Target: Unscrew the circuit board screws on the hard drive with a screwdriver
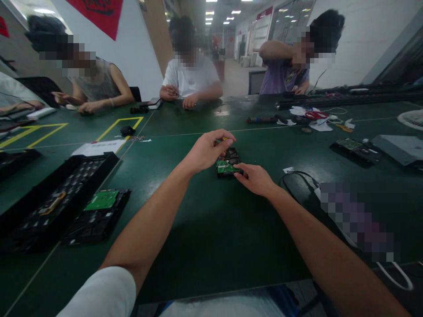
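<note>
A small black hard drive with a green circuit board point(226, 165) lies on the dark green table point(211, 229) straight ahead of me. My left hand point(207, 151) hovers over its far end with the fingers curled down in a pinch; what they pinch is too small to name. My right hand point(255, 178) presses against the drive's near right corner, fingers closed on its edge.
Black trays point(49, 198), one with a green board point(102, 200), lie at the left. A black cable point(297, 180) and a white cable point(395, 270) run at the right. More drives point(355, 149) and parts sit far right. Three people work at the far side.
</note>
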`<state>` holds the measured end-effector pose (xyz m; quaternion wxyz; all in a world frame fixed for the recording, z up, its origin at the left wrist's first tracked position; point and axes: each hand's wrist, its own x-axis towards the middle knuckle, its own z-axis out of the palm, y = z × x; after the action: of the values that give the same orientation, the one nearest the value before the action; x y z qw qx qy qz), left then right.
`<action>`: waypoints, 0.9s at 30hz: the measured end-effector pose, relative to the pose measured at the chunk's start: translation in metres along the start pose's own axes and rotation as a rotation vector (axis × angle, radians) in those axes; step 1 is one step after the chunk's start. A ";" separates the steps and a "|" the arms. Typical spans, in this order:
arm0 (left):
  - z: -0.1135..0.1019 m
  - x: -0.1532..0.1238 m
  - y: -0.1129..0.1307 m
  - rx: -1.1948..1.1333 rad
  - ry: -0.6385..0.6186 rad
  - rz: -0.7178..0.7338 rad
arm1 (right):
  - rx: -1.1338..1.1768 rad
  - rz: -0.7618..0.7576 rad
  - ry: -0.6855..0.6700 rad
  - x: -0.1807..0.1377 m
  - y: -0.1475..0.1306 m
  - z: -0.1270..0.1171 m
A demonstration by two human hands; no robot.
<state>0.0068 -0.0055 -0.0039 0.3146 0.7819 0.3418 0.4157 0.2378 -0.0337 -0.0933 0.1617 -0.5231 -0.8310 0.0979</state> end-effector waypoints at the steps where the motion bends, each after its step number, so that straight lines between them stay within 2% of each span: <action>1: 0.000 0.000 0.000 -0.001 -0.005 -0.005 | 0.000 0.001 0.001 0.000 -0.001 0.000; 8: 0.002 -0.002 0.003 -0.056 0.035 -0.103 | -0.006 0.020 -0.017 0.000 -0.003 -0.002; 15: 0.001 -0.002 0.004 -0.081 -0.011 -0.073 | -0.008 0.017 -0.016 0.000 -0.001 0.000; 24: 0.000 0.000 0.003 -0.023 0.022 -0.016 | -0.002 -0.015 0.014 0.000 0.002 0.003; 27: 0.001 -0.002 0.006 -0.027 0.032 -0.053 | 0.004 -0.012 0.013 0.000 0.002 0.003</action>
<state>0.0085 -0.0103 -0.0004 0.3308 0.7614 0.3617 0.4243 0.2385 -0.0323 -0.0966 0.1686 -0.5185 -0.8329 0.0952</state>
